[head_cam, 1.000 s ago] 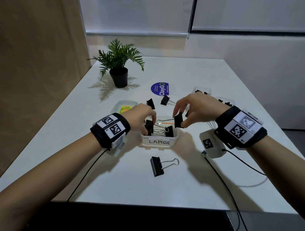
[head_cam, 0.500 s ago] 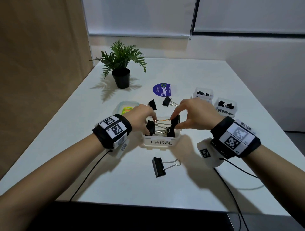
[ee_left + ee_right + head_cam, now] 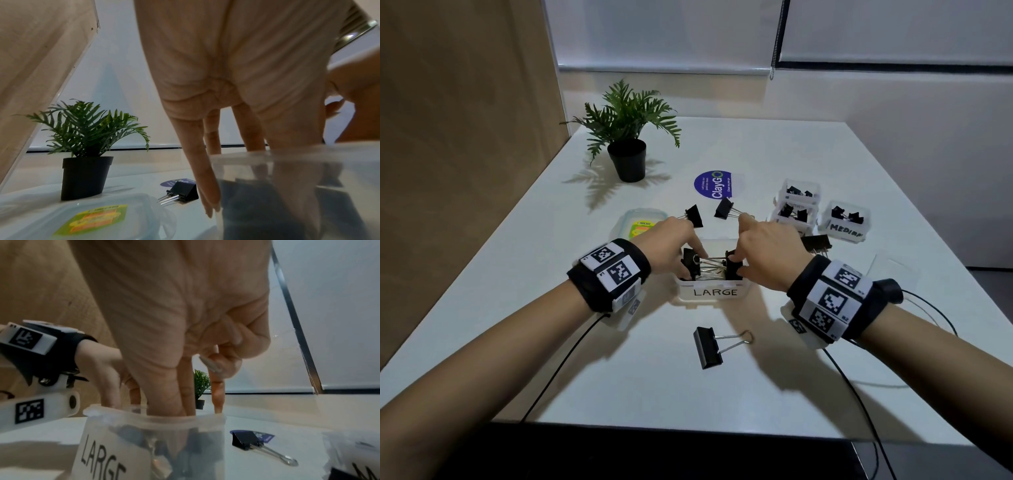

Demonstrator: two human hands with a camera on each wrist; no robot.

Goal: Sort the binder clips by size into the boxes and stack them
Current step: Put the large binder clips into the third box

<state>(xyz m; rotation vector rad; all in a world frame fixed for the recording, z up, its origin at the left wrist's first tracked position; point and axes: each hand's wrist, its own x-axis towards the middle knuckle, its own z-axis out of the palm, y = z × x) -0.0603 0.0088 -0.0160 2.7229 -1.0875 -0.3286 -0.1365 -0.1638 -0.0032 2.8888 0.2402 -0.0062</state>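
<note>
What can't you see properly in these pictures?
- How many clips sit in the LARGE box: both hands cover them in the head view; the cloudy wall blurs them in the wrist views.
- Right hand's grip: fingertips hidden inside the box.
- Label on the far box: too small.

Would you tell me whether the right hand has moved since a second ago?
Yes. The right hand has come down toward the LARGE box, lowering its clip inside it.

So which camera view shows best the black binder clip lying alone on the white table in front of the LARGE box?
The head view: the black binder clip with silver wire handles lies fully visible, nearer than the clear plastic LARGE box. Neither wrist view shows it; each shows a different clip beyond the box.
</note>
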